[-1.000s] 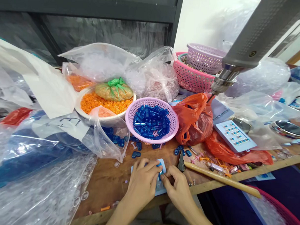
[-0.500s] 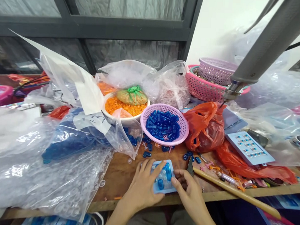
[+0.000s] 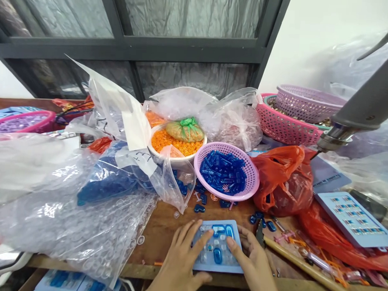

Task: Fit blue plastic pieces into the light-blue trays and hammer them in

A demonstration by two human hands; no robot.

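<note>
A light-blue plastic panel lies near the table's front edge, set with clear button-like pieces and a few blue ones. Across its left side rests my left hand, fingers stretched out and the index fingertip touching the panel's upper part. My right hand grips the right edge, thumb on the face and the other fingers curled at the side, partly hidden. Beyond the panel stands a purple basket of blue plastic pieces. Loose blue pieces lie on the wood between basket and panel.
A white bowl holds orange parts and a tied bag. A clear bag of rings spreads at left. Rightward are a red bag, a wooden-handled tool and another panel. A grey powered driver hangs upper right.
The view has shifted, so the scene sits further right and lower. My right thumb now reaches further onto the panel's face. My left hand stays on its left side.
</note>
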